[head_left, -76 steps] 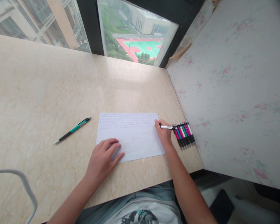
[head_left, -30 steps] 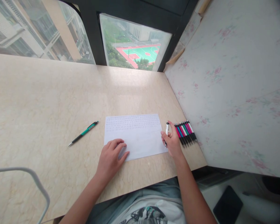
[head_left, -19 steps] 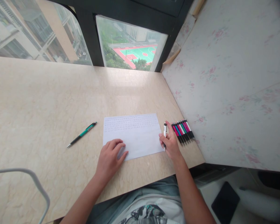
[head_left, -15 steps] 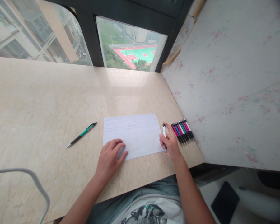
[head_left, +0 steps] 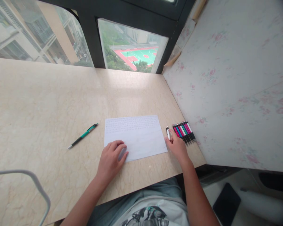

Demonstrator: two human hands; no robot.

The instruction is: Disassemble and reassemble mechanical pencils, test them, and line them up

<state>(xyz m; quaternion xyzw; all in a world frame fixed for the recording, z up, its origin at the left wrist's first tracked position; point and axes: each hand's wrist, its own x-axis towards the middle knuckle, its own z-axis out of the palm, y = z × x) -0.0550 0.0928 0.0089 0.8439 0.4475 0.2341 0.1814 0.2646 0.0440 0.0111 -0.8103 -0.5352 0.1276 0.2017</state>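
My left hand [head_left: 113, 157] rests on the lower left of a white sheet of paper [head_left: 141, 142], fingers loosely bent and thumb apart, holding nothing. Rows of small handwriting run across the sheet's upper part. Just past the sheet's right edge, my right hand [head_left: 177, 147] pinches a white pen [head_left: 168, 133] between thumb and fingers. The pen's dark clip end points toward the window, and its lower part is mostly hidden by the hand. Close to the right of these fingers lies a row of several coloured pens [head_left: 184, 131] with black grips.
A green and black pen [head_left: 83, 136] lies slantwise left of the paper. A grey cable [head_left: 35, 180] curves over the near left of the marbled tabletop [head_left: 49, 100]. The papered wall [head_left: 226, 94] bounds the right side, and windows [head_left: 134, 47] stand behind.
My right hand has moved slightly to the right and lowered the white pen toward the tabletop beside the row of pens. My left hand has stayed in place.
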